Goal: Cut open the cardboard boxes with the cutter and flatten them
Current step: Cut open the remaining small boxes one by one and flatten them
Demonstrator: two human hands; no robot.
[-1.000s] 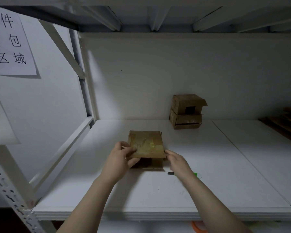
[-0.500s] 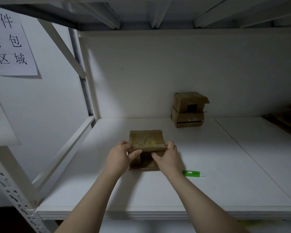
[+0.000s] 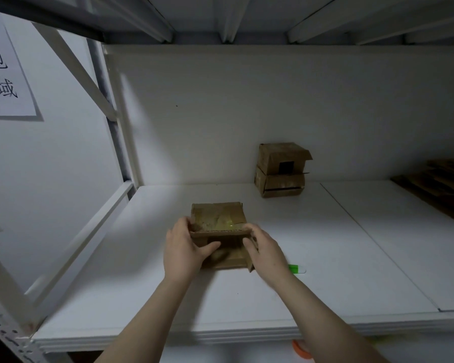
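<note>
A small brown cardboard box (image 3: 218, 218) lies on the white shelf board (image 3: 325, 258), its open end facing me. My left hand (image 3: 182, 248) grips its left side, thumb reaching into the opening. My right hand (image 3: 266, 251) grips the right side flap, fingers curled round the edge. The green cutter (image 3: 297, 269) lies on the shelf just right of my right wrist, partly hidden by it. Neither hand holds the cutter.
Two more cardboard boxes (image 3: 282, 170) stand stacked against the back wall. Flattened cardboard (image 3: 440, 184) lies at the far right. White rack struts (image 3: 89, 231) close in the left side. An orange object (image 3: 300, 348) shows below the shelf edge.
Both hands have moved from the box's top flap to its sides and into the opening. The front flaps have spread apart. The cutter stays on the shelf.
</note>
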